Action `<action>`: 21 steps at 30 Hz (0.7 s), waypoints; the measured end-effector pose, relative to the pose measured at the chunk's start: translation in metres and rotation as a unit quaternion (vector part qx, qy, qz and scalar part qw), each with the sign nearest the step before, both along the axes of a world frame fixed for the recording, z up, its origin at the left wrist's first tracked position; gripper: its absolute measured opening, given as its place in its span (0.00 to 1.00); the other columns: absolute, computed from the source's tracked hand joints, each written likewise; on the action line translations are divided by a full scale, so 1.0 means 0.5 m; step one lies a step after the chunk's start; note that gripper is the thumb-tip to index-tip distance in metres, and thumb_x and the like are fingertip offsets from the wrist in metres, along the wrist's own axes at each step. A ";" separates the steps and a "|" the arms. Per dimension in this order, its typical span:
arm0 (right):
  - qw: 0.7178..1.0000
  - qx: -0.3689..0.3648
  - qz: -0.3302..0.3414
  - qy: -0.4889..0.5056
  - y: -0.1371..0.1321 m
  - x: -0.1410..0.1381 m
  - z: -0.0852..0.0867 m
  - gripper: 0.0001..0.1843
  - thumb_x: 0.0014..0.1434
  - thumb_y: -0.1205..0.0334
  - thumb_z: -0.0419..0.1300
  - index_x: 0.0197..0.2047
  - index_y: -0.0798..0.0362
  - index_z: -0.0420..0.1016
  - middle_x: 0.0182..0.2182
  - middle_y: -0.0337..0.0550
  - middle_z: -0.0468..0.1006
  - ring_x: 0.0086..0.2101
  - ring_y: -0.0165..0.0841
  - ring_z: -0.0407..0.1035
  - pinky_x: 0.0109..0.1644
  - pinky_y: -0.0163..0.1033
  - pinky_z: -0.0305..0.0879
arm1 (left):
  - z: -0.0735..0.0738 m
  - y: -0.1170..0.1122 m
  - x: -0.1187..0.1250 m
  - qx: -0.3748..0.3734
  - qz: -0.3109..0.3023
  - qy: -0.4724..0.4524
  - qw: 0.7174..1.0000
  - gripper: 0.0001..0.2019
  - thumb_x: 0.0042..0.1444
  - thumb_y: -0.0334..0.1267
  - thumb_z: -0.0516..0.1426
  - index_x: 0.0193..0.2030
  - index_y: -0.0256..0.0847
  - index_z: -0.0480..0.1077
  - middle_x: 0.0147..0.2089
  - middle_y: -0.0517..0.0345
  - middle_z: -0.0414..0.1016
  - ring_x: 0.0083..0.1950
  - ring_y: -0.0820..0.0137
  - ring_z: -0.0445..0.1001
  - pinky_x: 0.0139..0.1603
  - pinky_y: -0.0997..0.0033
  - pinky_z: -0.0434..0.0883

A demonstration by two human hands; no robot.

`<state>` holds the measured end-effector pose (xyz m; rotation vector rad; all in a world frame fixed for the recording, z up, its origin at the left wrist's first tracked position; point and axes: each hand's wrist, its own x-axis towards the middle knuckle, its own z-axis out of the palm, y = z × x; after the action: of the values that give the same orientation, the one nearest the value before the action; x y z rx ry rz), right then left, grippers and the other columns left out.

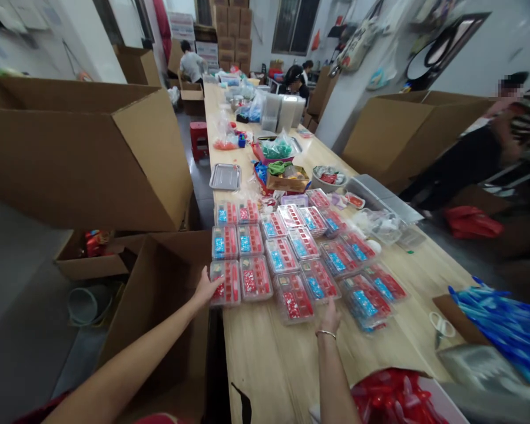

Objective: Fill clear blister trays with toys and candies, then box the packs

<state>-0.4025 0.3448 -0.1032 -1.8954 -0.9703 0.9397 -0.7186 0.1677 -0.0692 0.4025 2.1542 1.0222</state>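
Observation:
My left hand (206,289) rests against the left side of a clear plastic box (232,284) with red contents, its fingers stretched along the edge. My right hand (330,319) touches the near edge of another clear box (320,281) with blue and red contents, fingers extended; some of them are hard to make out. Between the hands lie a box with red pieces (294,298) and a similar red one (255,277). Several more such boxes stand in rows and stacks beyond, with blue packets (335,262) showing through their lids.
A large open carton (159,318) stands left of the table (265,359). To the right are white-handled scissors (441,325), blue slender items (503,324) and a box of red items (397,397). A metal tray (225,176) lies farther back. Other people work around the room.

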 end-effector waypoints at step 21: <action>0.748 0.153 0.556 -0.327 -0.202 -0.411 0.107 0.28 0.63 0.49 0.47 0.63 0.50 0.61 0.63 0.54 0.57 0.62 0.47 0.50 0.64 0.57 0.41 | -0.138 -0.405 -0.096 -0.166 0.053 -0.007 0.985 0.35 0.52 0.57 0.46 0.60 0.33 0.57 0.48 0.43 0.75 0.52 0.57 0.75 0.53 0.61 0.71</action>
<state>-0.6081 0.2435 -0.0495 -1.2178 -2.6592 0.5830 -0.7664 -0.0348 -0.1380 0.1237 2.3004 0.6985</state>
